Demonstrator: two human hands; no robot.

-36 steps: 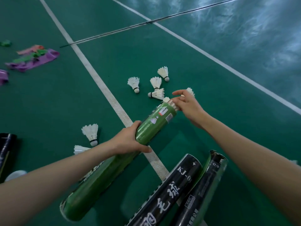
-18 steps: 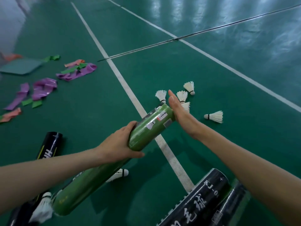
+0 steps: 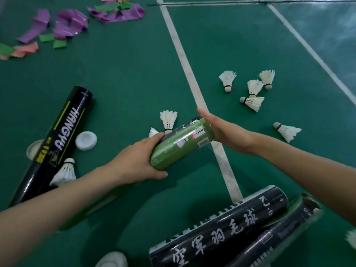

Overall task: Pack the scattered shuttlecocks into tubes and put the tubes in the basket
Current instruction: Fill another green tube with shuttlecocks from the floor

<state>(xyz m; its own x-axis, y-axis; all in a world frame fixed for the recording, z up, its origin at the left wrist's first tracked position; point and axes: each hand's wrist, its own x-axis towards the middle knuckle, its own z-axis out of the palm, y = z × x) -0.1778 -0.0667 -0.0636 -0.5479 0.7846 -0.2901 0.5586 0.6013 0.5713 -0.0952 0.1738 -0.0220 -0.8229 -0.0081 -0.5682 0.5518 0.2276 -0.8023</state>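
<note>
My left hand (image 3: 134, 162) grips a green tube (image 3: 183, 143) near its far end; the tube slants up to the right above the court floor. My right hand (image 3: 227, 133) lies flat, fingers straight, with its palm pressed over the tube's mouth. Several white shuttlecocks lie on the floor: a group (image 3: 252, 89) at the right, one (image 3: 287, 131) beyond my right wrist, one (image 3: 168, 120) just behind the tube, one (image 3: 65, 171) by the black tube (image 3: 54, 143) at the left. No basket is in view.
Two black tubes (image 3: 221, 228) lie at the bottom right. White caps (image 3: 86, 140) sit beside the left black tube, another cap (image 3: 112, 260) at the bottom edge. Purple, green and pink strips (image 3: 67, 26) litter the far left. A white court line (image 3: 192, 83) runs through the middle.
The view has swung left and down, bringing the black tube and caps into sight. My right hand went from pushing a shuttlecock at the tube's mouth to lying flat over it.
</note>
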